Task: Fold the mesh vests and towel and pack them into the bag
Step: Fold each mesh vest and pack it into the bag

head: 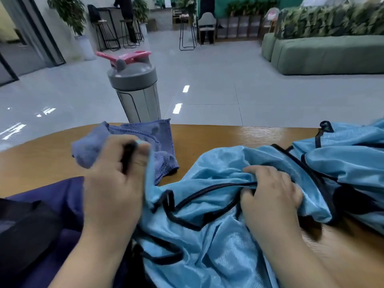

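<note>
We are sitting at a rounded wooden table (218,138) in a tiled lounge, with green sofas and bar stools blurring away behind it. We are taking the grey shaker bottle with the pink flip lid (134,88) as our landmark; it is standing at the table's far edge.

Just in front of that bottle, a crumpled blue-grey microfibre towel (160,138) is lying unfolded. Nearer to us than the bottle and to its right, the light blue mesh vests with black trim (218,235) are sprawling in a loose heap across the table, one part trailing off toward the right edge. Nearer to us and left of the bottle, the dark navy fabric bag (62,196) is waiting at the table's near corner.

Our left hand (116,183) is curling its fingers round a black-trimmed edge of the vest fabric and lifting it, close to the towel. Our right hand (272,194) is gripping a bunch of the same blue mesh along another black seam, fingers closed into the cloth.

We are judging that we are only sorting out the first vest, finding its edges; nothing is folded or packed yet. The next move is calling for drawing the two held edges apart to spread the vest flat, clear of the towel, before any fold.
</note>
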The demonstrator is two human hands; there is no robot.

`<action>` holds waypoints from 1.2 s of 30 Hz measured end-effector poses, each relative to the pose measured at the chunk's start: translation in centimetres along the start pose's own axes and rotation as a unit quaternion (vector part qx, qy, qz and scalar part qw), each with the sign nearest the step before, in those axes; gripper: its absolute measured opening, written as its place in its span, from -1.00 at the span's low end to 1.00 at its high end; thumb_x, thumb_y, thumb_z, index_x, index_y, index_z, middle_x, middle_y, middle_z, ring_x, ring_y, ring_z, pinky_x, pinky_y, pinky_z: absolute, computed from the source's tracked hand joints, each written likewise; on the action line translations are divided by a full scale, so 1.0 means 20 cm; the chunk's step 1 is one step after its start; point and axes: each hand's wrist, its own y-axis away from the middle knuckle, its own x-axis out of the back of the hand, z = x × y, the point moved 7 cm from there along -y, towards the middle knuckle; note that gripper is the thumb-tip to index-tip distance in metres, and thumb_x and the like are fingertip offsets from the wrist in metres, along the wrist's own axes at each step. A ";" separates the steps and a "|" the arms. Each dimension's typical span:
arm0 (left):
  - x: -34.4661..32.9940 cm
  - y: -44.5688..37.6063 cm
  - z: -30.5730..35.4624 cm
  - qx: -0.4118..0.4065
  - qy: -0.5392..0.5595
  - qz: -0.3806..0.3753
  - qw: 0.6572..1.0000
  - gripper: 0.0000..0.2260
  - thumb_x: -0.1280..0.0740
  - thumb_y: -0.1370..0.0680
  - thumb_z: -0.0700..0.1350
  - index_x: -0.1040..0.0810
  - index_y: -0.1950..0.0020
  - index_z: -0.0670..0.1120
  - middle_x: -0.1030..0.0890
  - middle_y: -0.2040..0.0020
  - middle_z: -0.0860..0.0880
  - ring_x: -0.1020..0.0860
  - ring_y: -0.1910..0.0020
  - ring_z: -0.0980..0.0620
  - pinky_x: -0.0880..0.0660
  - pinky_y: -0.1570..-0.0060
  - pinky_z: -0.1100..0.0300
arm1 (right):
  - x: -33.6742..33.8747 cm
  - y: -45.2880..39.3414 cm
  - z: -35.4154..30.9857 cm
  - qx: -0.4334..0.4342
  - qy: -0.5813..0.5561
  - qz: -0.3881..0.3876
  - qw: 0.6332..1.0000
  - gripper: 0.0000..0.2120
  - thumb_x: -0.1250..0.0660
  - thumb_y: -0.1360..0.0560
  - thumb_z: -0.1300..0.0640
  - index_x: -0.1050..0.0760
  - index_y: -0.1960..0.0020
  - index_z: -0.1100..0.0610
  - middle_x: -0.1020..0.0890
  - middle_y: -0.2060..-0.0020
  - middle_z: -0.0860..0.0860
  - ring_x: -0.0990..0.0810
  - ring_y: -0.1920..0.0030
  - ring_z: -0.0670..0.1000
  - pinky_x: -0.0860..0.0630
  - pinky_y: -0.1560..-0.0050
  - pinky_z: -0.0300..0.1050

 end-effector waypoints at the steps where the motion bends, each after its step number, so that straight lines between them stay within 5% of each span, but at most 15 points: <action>1: -0.07 0.01 0.01 -0.010 -0.008 -0.064 0.998 -0.82 -0.22 -0.46 0.26 -0.45 0.02 0.24 -0.58 0.10 0.23 -0.52 0.14 0.31 -0.44 0.09 0.39 | 0.01 0.00 -0.01 0.019 -0.035 0.007 0.999 -0.64 -0.29 -0.45 0.21 -0.45 -0.21 -0.07 -0.47 -0.08 -0.17 -0.36 -0.23 -0.04 -0.15 -0.25 -0.08; 5: -0.30 0.14 0.02 0.001 -0.078 -0.297 0.952 -0.33 -0.32 -0.13 0.44 -0.27 -0.22 0.46 -0.44 -0.17 0.43 -0.39 -0.15 0.47 -0.28 -0.09 0.57 | 0.06 0.02 -0.08 0.057 -0.294 0.014 0.954 -0.78 -0.32 -0.33 0.12 -0.54 0.09 -0.15 -0.63 0.17 -0.21 -0.59 0.07 -0.17 -0.50 0.03 -0.24; 7: -0.36 0.21 0.01 0.001 -0.124 -0.364 0.923 -0.15 -0.37 -0.09 0.43 -0.13 -0.33 0.45 -0.43 -0.23 0.42 -0.39 -0.20 0.42 -0.34 -0.17 0.46 | 0.06 0.05 -0.15 0.107 -0.378 -0.015 0.919 -0.79 -0.24 -0.24 -0.01 -0.54 0.15 -0.17 -0.64 0.16 -0.21 -0.63 0.15 -0.20 -0.53 0.12 -0.31; 9: -0.40 0.24 0.00 -0.018 -0.146 -0.397 0.906 -0.27 -0.42 -0.21 0.33 -0.22 -0.33 0.39 -0.52 -0.16 0.35 -0.49 -0.15 0.30 -0.46 -0.14 0.23 | 0.04 0.09 -0.20 0.134 -0.430 -0.071 0.890 -0.70 -0.26 -0.22 -0.04 -0.53 0.06 -0.17 -0.65 0.17 -0.12 -0.65 0.21 -0.09 -0.59 0.17 -0.17; 12: -0.39 0.23 -0.02 -0.030 -0.140 -0.369 0.918 -0.68 -0.27 -0.32 0.15 -0.49 -0.07 0.21 -0.63 0.09 0.21 -0.59 0.04 0.11 -0.53 0.07 0.06 | 0.04 0.11 -0.22 0.166 -0.420 -0.092 0.887 -0.68 -0.27 -0.29 -0.06 -0.49 -0.05 -0.19 -0.60 0.13 -0.15 -0.62 0.18 -0.08 -0.55 0.19 -0.24; 15: -0.31 0.16 -0.03 0.030 -0.057 -0.274 0.960 -0.73 -0.25 -0.31 -0.02 -0.53 0.02 0.16 -0.65 0.19 0.18 -0.61 0.12 0.11 -0.53 0.11 0.14 | 0.06 0.09 -0.20 0.180 -0.357 -0.034 0.916 -0.65 -0.19 -0.35 -0.02 -0.43 -0.13 -0.18 -0.57 0.06 -0.20 -0.53 -0.07 -0.17 -0.39 -0.08 -0.40; 18: -0.19 0.09 -0.05 0.095 0.013 -0.115 0.989 -0.81 -0.28 -0.32 -0.11 -0.58 0.14 0.13 -0.63 0.26 0.20 -0.54 0.28 0.28 -0.46 0.24 0.33 | 0.11 0.07 -0.10 0.112 -0.291 0.099 0.945 -0.68 -0.12 -0.40 -0.03 -0.43 -0.12 -0.06 -0.48 0.02 -0.27 -0.38 -0.11 -0.29 -0.30 -0.20 -0.24; 20: -0.13 0.08 -0.05 0.116 0.034 -0.048 0.992 -0.85 -0.31 -0.37 -0.14 -0.57 0.18 0.12 -0.63 0.28 0.19 -0.52 0.31 0.28 -0.45 0.26 0.34 | 0.13 0.05 -0.02 -0.001 -0.227 0.149 0.962 -0.64 -0.13 -0.43 -0.05 -0.40 -0.18 0.02 -0.46 -0.06 -0.17 -0.30 -0.17 -0.20 -0.23 -0.28 -0.03; 23: -0.09 0.08 -0.08 0.136 0.023 -0.009 0.990 -0.79 -0.36 -0.43 -0.27 -0.57 0.17 0.08 -0.64 0.25 0.15 -0.56 0.25 0.15 -0.52 0.17 0.10 | 0.03 0.02 0.09 -0.146 -0.029 0.003 0.989 -0.55 -0.18 -0.48 -0.10 -0.33 -0.30 0.08 -0.40 -0.28 0.03 -0.22 -0.32 0.06 -0.16 -0.32 0.07; 25: -0.09 0.08 -0.08 0.144 0.000 -0.017 0.989 -0.81 -0.37 -0.41 -0.21 -0.55 0.12 0.09 -0.63 0.22 0.13 -0.56 0.22 0.11 -0.53 0.14 0.00 | 0.00 0.02 0.07 -0.127 0.012 -0.059 0.990 -0.70 -0.18 -0.47 -0.13 -0.45 -0.08 0.03 -0.53 -0.07 -0.01 -0.38 -0.13 0.08 -0.28 -0.16 0.01; 28: -0.15 0.09 -0.06 0.119 -0.034 -0.088 0.988 -0.59 -0.44 -0.35 -0.16 -0.43 -0.03 0.27 -0.59 0.01 0.12 -0.57 0.02 0.06 -0.50 -0.03 0.01 | 0.02 0.03 0.00 -0.072 -0.183 -0.047 0.979 -0.81 -0.29 -0.47 -0.03 -0.52 0.23 0.06 -0.58 0.33 -0.08 -0.50 0.24 -0.02 -0.44 0.19 -0.14; 31: -0.19 0.10 0.01 0.046 -0.005 -0.153 0.987 -0.31 -0.49 -0.29 -0.15 -0.29 -0.16 0.46 -0.57 -0.11 0.08 -0.58 -0.03 0.07 -0.51 -0.06 0.10 | 0.04 0.02 0.00 -0.129 -0.434 -0.046 0.890 -0.75 -0.37 -0.47 0.04 -0.55 0.26 0.20 -0.59 0.42 0.05 -0.52 0.36 0.04 -0.44 0.34 -0.20; 34: -0.18 0.12 0.07 -0.024 0.065 -0.154 0.986 -0.40 -0.42 -0.32 -0.09 -0.35 -0.25 0.35 -0.60 0.04 -0.08 -0.58 0.16 0.04 -0.53 0.08 0.11 | -0.03 0.04 -0.02 -0.249 -0.660 -0.142 0.695 -0.83 -0.40 -0.42 0.06 -0.66 0.21 0.16 -0.70 0.23 0.15 -0.66 0.22 0.11 -0.58 0.14 -0.01; 36: -0.14 0.11 0.14 -0.073 0.118 -0.127 0.982 -0.50 -0.27 -0.36 -0.17 -0.44 -0.26 0.18 -0.58 0.02 -0.09 -0.55 0.30 -0.01 -0.48 0.26 0.17 | -0.05 0.05 -0.07 -0.269 -0.726 -0.198 0.601 -0.74 -0.38 -0.35 0.00 -0.69 0.13 0.17 -0.70 0.13 0.16 -0.68 0.15 0.12 -0.61 0.14 0.01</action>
